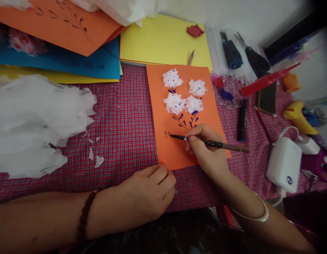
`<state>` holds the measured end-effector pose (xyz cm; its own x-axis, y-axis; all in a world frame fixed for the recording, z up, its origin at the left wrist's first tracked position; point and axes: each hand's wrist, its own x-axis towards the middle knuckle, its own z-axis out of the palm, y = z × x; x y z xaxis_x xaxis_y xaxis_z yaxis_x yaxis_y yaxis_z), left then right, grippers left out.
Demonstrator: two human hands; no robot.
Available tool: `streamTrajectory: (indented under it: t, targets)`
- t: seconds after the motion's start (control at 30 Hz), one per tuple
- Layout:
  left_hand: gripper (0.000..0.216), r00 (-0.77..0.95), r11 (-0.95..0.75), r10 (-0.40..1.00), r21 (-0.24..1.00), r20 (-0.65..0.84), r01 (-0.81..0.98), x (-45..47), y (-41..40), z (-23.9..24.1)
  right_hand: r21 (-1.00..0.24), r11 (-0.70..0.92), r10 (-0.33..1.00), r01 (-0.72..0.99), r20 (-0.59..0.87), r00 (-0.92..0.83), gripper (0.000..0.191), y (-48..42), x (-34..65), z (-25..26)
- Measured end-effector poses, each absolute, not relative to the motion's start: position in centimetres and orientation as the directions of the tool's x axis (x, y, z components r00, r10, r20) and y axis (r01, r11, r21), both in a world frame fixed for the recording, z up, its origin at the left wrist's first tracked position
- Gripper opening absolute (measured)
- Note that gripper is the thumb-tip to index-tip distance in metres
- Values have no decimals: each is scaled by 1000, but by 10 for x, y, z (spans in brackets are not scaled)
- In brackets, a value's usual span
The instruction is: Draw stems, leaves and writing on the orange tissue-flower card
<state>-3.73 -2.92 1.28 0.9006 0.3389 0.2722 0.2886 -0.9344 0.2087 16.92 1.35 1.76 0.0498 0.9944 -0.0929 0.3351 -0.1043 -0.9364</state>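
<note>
An orange card lies on the red checked cloth. Several white tissue flowers with blue specks are stuck on its upper half, and dark painted stems run below them. My right hand pinches a thin black brush. The brush tip touches small dark marks at the card's left middle. My left hand is curled, its fingertips pressing on the card's lower left corner.
White tissue paper is heaped at the left, with scraps beside it. Orange, blue and yellow sheets lie at the back. At the right are a paint palette, a black marker, scissors, a glue gun and a white box.
</note>
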Motion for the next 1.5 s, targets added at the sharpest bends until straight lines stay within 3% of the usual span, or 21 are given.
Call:
streamTrajectory:
  t: [0.27, 0.43, 0.57, 0.7, 0.93, 1.5]
  targets:
    - [7, 906, -936, 333, 208, 263, 283, -38, -28, 14, -988, -116, 987, 106, -103, 122, 19, 17, 183, 13]
    - [10, 894, -937, 339, 189, 292, 294, -37, -30, 10, -971, -111, 988, 211, -85, 130, 29, 7, 189, 22]
    - [15, 898, -949, 315, 127, 309, 289, -37, -32, 13, -971, -117, 993, 210, -112, 38, 11, -3, 190, 25]
    - [15, 917, -956, 293, 69, 271, 285, -38, -38, 17, -956, -95, 991, 278, -116, -61, 9, -4, 184, 25]
    - [19, 909, -948, 307, 10, 283, 317, -34, -45, 16, -906, 34, 999, 422, 24, -31, 4, -2, 178, 16]
    - [14, 909, -953, 300, 54, 291, 297, -34, -42, 11, -833, 109, 993, 543, 65, -100, 5, -1, 173, 9]
